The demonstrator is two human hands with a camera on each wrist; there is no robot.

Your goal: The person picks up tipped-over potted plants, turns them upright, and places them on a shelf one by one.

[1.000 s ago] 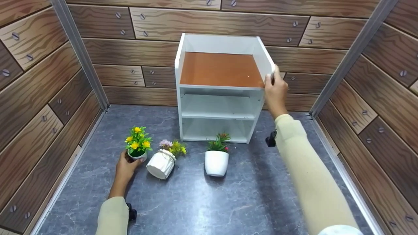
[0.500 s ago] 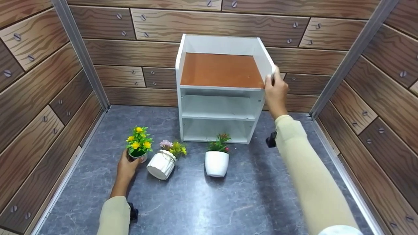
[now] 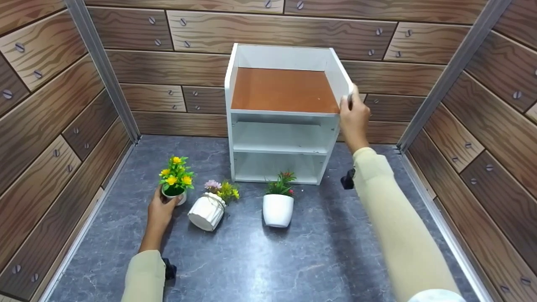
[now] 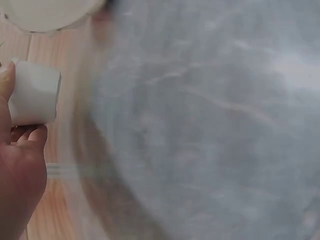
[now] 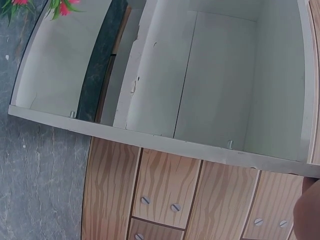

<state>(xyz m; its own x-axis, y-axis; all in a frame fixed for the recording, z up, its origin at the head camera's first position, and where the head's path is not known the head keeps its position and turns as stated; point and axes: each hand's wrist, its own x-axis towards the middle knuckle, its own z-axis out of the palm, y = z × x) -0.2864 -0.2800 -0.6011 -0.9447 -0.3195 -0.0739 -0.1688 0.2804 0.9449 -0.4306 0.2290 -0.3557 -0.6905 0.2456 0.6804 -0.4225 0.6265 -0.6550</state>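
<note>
My left hand (image 3: 158, 214) grips a small white pot of yellow flowers (image 3: 177, 178), with the thumb on the near right side of its rim. In the left wrist view, that white pot (image 4: 35, 93) is held between thumb and fingers. A white shelf unit (image 3: 279, 152) with a brown top stands against the back wall. My right hand (image 3: 355, 119) holds the front edge of its right side panel. In the right wrist view, only a bit of that hand (image 5: 308, 212) shows at the edge, beside the unit's frame.
Right of my left hand, a white ribbed pot (image 3: 206, 212) with pink and yellow flowers lies tipped over. A smooth white pot (image 3: 278, 210) with red flowers is in front of the unit. Wood-patterned walls (image 3: 58, 138) enclose the grey marbled floor (image 3: 235, 260).
My left hand has moved slightly away from me, towards the back, carrying the pot of yellow flowers. My right hand and the shelf unit have stayed in place.
</note>
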